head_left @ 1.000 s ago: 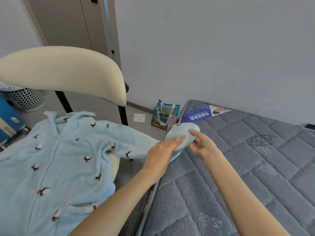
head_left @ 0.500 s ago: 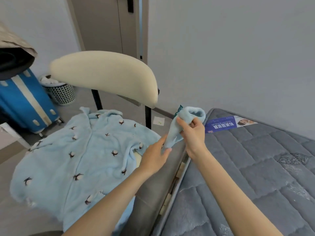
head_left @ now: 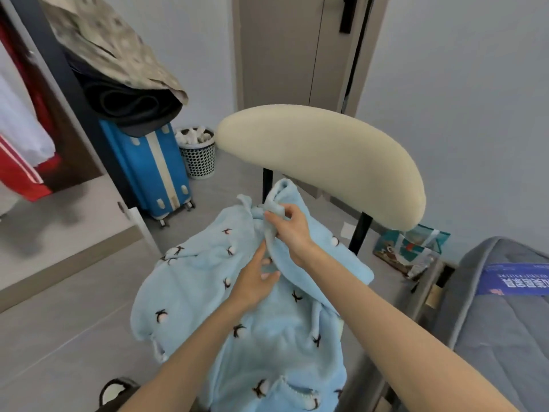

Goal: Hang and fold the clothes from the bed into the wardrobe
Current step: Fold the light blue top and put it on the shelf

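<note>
Right hand (head_left: 292, 230): pinches cuff (head_left: 274, 208) of light-blue flower-print fleece top (head_left: 267, 337).
Left hand (head_left: 255, 282): flat, fingers relaxed, just beneath.
Risk: released cuff may flop back; overhanging fleece could slide off.

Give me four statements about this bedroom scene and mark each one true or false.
1. The right hand grips a fold of the light blue pajama top. True.
2. The pajama top lies on the mattress. False: it lies spread over the seat of the chair.
3. The left hand rests on the pajama top. True.
4. The suitcase is red. False: it is blue with a pale stripe.
</note>
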Motion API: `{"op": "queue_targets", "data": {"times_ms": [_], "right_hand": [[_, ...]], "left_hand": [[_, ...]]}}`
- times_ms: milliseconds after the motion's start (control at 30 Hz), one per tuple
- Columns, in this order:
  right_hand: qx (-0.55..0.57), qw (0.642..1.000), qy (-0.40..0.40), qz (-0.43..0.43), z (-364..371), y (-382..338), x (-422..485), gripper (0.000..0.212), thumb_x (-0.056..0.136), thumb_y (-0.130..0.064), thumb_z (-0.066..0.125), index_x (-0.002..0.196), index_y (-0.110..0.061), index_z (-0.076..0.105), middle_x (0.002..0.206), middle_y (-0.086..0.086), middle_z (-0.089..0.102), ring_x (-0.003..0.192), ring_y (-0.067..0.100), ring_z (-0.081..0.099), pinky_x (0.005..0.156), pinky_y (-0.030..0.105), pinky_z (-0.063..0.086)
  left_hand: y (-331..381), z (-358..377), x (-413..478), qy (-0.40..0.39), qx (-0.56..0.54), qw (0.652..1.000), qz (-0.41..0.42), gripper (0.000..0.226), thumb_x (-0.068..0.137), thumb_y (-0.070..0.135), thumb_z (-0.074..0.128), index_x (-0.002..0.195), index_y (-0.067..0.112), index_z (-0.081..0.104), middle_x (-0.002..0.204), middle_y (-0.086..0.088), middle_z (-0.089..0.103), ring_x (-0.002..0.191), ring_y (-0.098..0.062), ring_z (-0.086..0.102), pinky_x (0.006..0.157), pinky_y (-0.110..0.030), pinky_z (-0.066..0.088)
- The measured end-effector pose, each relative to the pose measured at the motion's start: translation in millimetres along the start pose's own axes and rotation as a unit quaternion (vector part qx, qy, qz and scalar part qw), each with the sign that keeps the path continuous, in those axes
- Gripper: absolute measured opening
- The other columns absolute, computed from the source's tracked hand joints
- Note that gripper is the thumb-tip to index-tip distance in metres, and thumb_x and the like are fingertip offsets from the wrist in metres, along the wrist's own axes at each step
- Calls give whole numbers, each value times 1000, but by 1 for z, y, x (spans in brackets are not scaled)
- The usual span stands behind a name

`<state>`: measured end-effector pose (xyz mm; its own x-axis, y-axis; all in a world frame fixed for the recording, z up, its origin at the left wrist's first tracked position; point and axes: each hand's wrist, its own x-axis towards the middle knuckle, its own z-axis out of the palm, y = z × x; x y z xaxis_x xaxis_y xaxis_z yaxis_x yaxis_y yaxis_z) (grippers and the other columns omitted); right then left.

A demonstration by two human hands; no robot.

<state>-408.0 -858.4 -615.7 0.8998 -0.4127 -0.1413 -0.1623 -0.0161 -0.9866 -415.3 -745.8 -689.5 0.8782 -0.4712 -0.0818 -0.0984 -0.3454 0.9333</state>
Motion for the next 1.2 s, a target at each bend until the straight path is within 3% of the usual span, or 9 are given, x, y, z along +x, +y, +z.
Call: {"op": "queue_targets", "data": {"times_ms": [133, 233, 300, 467, 633, 733, 833, 1067, 1200], "right_hand": [[63, 993, -88, 35, 45, 8, 26, 13, 97, -11, 53, 108, -5, 49, 95, 11, 49, 88, 22, 50, 79, 33, 43], [109, 976, -165, 90, 56, 17, 32, 32, 101, -8, 45, 132, -1, 48, 116, 7, 55, 110, 18, 53, 99, 29, 44], [35, 984, -158, 80, 51, 24, 30, 35, 100, -7, 46, 135, -8, 51, 130, 1, 55, 121, 13, 50, 103, 24, 41], [-166, 983, -71, -4, -3, 56, 17, 40, 92, 9, 40, 122, -7, 62, 127, 3, 61, 122, 13, 53, 89, 6, 38], [-443, 896, -1, -25, -76, 96, 14, 44, 90, 2, 45, 132, -9, 53, 140, 7, 50, 132, 28, 40, 107, 27, 29], [-518, 850, 44, 81, -104, 107, 19, 48, 98, -12, 37, 145, -14, 31, 146, 8, 40, 129, 35, 30, 99, 40, 34], [-551, 826, 31, 117, -112, 109, 24, 31, 103, -23, 35, 128, -10, 45, 121, 16, 57, 120, 36, 41, 88, 41, 43], [-475, 867, 121, -92, -101, 69, 38, 23, 103, -31, 41, 102, -15, 57, 84, 8, 62, 78, 32, 59, 62, 38, 47], [-388, 917, 38, -83, -73, 59, 60, 44, 99, -10, 46, 141, -21, 46, 139, 12, 42, 94, 24, 56, 83, 28, 43]], "left_hand": [[-30, -42, 16, 40, -32, 997, -65, 71, 89, 8, 63, 134, 49, 26, 113, 27, 50, 101, 11, 51, 67, -4, 45], [-45, -62, 18, 34, -55, 991, -115, 80, 85, 11, 68, 146, 39, 24, 123, 14, 54, 113, 4, 51, 85, -15, 49], [-49, -69, 21, 56, -95, 978, -175, 81, 85, 13, 71, 150, 25, 25, 132, 2, 53, 120, -12, 52, 95, -32, 49], [-48, -63, 43, 113, -249, 928, -251, 65, 82, 22, 76, 137, 7, 45, 129, -9, 59, 102, -19, 61, 84, -30, 53], [-49, -46, 70, 195, -281, 904, -258, 58, 82, 20, 76, 131, 3, 50, 129, -14, 59, 111, -27, 59, 95, -37, 50], [-46, -43, 76, 198, -327, 888, -253, 48, 90, 15, 65, 135, 14, 47, 129, -6, 56, 103, -22, 55, 83, -35, 50], [-45, -47, 76, 179, -344, 893, -228, 44, 96, 18, 57, 138, 23, 45, 122, 0, 56, 102, -20, 56, 80, -37, 52], [-36, -90, 84, 258, -357, 884, -159, 37, 100, 36, 45, 135, 23, 46, 120, 4, 58, 102, -16, 59, 83, -39, 52], [-48, -112, 84, 238, -357, 883, -191, 35, 101, 38, 42, 134, 26, 43, 120, 2, 57, 107, -20, 56, 86, -43, 51]]}}
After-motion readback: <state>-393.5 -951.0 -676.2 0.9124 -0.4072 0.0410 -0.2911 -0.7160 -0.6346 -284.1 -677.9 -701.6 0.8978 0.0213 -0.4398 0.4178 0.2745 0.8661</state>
